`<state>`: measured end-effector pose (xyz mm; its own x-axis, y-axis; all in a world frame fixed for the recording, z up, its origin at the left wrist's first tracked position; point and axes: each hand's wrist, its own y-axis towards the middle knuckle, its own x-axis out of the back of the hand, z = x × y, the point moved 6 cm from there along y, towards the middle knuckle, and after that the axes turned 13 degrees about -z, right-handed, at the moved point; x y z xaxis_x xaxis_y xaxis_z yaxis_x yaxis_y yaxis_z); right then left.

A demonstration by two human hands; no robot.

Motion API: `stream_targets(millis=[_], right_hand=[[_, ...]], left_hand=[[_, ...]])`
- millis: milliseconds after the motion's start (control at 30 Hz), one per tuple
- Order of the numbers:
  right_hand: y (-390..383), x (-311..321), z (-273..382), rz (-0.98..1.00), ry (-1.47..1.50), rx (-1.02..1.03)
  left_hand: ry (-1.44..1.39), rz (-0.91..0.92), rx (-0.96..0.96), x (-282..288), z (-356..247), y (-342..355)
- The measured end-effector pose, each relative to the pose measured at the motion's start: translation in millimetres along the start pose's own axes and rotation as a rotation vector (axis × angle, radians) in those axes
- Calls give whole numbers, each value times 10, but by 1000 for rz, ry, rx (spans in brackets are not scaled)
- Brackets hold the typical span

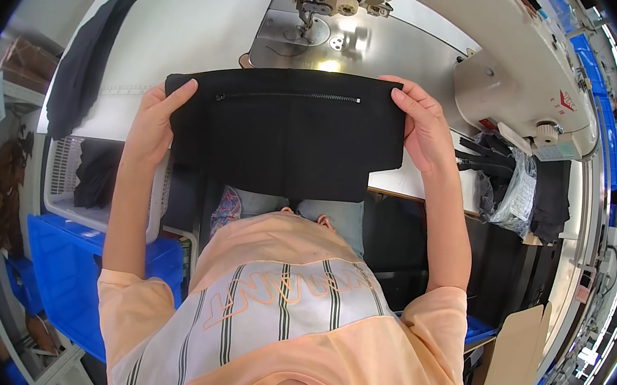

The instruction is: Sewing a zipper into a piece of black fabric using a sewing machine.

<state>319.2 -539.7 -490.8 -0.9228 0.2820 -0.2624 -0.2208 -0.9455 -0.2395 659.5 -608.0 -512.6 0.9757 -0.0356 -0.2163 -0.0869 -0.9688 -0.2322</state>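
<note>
A black fabric panel [284, 138] with a metal zipper [295, 98] set near its upper edge is stretched out flat between my hands. My left hand [158, 115] pinches its upper left corner, thumb on the front face. At the upper right corner, my right hand [423, 118] grips the cloth the same way, with fingers behind it. The panel hangs at the near edge of the table, and a notch is cut from its lower right corner. Just beyond it stand the needle and presser foot of a sewing machine [306, 21].
Dark fabric pieces [87, 60] lie stacked on the white table [169, 16] at the left. Below stand a white basket [65, 176] and a blue crate [67, 273]. At right, plastic-wrapped black zippers [506, 182] sit beside the machine's body [512, 86]; a cardboard box [508, 353] is lower right.
</note>
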Motion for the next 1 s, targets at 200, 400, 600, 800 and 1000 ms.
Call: stream_targets(millis=[200,400,600,800,1000], right_hand=[[13,23,-66,-16,10,-7],[8,14,-84,-16,17,-28],[20,59,-115,-44,35,17],[13,32,-117,-63,15,34],[18,59,-129,-69,10,55]], left_hand=[[-4,18,-4,-33,-14,-14],[18,33,7,-127,-98,-70],[45,85,-40,-172,-112,-37],[20,80,-25,-128,-112,-44],[31,83,5,-97,-86,-13]])
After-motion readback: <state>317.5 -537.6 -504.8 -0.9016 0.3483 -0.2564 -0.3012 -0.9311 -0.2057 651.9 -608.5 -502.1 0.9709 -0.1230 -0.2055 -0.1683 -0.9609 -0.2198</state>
